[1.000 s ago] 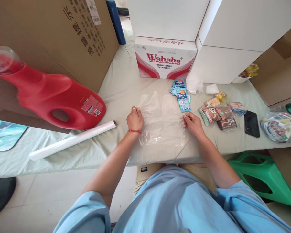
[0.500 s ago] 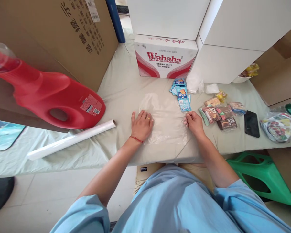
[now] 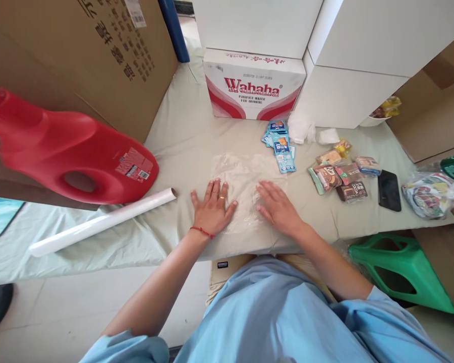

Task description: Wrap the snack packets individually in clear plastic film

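A sheet of clear plastic film (image 3: 245,174) lies flat on the pale cloth-covered table (image 3: 181,146) in front of me. My left hand (image 3: 212,206) rests on its left part, palm down, fingers spread. My right hand (image 3: 276,207) lies flat on its right part, fingers stretched forward. Neither hand holds anything. A roll of the film (image 3: 102,222) lies to the left of my left hand.
A big red jug (image 3: 71,156) lies on its side at the left. Blue sachets (image 3: 282,146), snack packets (image 3: 340,174), a black phone (image 3: 389,190) and a plastic bag (image 3: 429,194) sit to the right. A Wahaha box (image 3: 253,85), cardboard and white boxes stand behind. A green stool (image 3: 401,267) is at lower right.
Both hands let go of the film's edges and now press flat on it. The right hand slid left onto the sheet. The left hand opened and moved slightly nearer me.
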Motion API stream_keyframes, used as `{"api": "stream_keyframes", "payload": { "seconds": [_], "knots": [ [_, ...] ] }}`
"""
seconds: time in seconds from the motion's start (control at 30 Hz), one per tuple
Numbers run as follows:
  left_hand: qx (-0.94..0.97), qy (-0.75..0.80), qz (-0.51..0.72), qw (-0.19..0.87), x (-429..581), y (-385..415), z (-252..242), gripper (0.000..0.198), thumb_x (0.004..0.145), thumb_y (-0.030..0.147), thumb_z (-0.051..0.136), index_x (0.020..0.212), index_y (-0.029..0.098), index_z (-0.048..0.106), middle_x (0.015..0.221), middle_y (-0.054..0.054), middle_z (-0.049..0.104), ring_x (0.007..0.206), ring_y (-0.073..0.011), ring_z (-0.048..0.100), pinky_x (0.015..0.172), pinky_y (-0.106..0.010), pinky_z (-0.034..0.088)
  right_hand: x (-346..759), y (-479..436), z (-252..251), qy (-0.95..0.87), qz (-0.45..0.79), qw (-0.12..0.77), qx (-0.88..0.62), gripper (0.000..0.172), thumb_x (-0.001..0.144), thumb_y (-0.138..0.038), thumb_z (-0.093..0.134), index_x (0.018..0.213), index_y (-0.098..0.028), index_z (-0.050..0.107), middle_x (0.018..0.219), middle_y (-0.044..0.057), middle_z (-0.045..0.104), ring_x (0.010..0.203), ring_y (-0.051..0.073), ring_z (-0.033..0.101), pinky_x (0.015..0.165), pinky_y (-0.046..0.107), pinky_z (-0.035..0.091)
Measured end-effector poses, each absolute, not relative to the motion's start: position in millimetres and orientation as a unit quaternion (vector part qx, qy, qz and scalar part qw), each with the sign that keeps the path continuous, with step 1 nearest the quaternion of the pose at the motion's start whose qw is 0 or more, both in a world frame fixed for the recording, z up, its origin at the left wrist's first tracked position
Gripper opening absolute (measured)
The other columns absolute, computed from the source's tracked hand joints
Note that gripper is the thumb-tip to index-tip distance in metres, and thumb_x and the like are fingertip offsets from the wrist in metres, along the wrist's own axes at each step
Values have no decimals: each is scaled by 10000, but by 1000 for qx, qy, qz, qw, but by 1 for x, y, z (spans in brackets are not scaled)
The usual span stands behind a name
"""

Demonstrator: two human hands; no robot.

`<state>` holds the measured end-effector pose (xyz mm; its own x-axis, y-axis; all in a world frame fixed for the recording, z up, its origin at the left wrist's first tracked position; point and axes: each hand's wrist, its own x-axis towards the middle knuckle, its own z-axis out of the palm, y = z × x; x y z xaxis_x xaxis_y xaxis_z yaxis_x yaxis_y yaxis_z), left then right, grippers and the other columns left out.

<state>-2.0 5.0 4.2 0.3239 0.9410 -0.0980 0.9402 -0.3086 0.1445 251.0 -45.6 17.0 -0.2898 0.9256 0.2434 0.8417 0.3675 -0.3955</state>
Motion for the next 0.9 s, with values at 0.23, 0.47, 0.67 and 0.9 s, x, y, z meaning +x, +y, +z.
{"api": "stream_keyframes", "payload": {
  "seconds": [0.23, 0.47, 0.67, 0.9],
  "knots": [
    [790, 608, -1, 82, -16, -11, 2, 695, 1061, 575, 272, 1676, 251, 296, 1777, -116, 178, 1646, -342, 179, 1237, -794, 18, 272, -39, 4, -749, 97, 169, -634, 565, 1093, -409, 381, 1570, -139, 518, 1659, 188, 437, 1576, 324, 346, 1282, 576, 320],
    [792, 606, 11, 77, -15, -11, 3, 661, 1061, 545, 315, 1658, 262, 351, 1759, -136, 242, 1629, -356, 237, 1230, -807, 49, 261, 5, 23, -804, 137, 134, -562, 478, 1079, -414, 410, 1470, -246, 628, 1616, 88, 519, 1547, 292, 385, 1293, 521, 293],
    [797, 600, 16, 66, -16, -11, 2, 671, 1057, 535, 341, 1663, 246, 339, 1753, -150, 254, 1621, -357, 260, 1242, -790, 21, 310, 83, 31, -610, 39, 206, -764, 513, 1076, -476, 354, 1264, -139, 692, 1252, 223, 680, 1227, 380, 553, 1077, 536, 436],
    [798, 598, 23, 66, -18, -10, 0, 678, 1057, 538, 331, 1662, 231, 343, 1749, -152, 272, 1624, -348, 256, 1256, -771, 27, 340, 177, 16, -529, 54, 159, -832, 533, 871, -525, 739, 1143, -74, 659, 1205, 243, 653, 1204, 405, 553, 1039, 537, 444]
  ]
}}
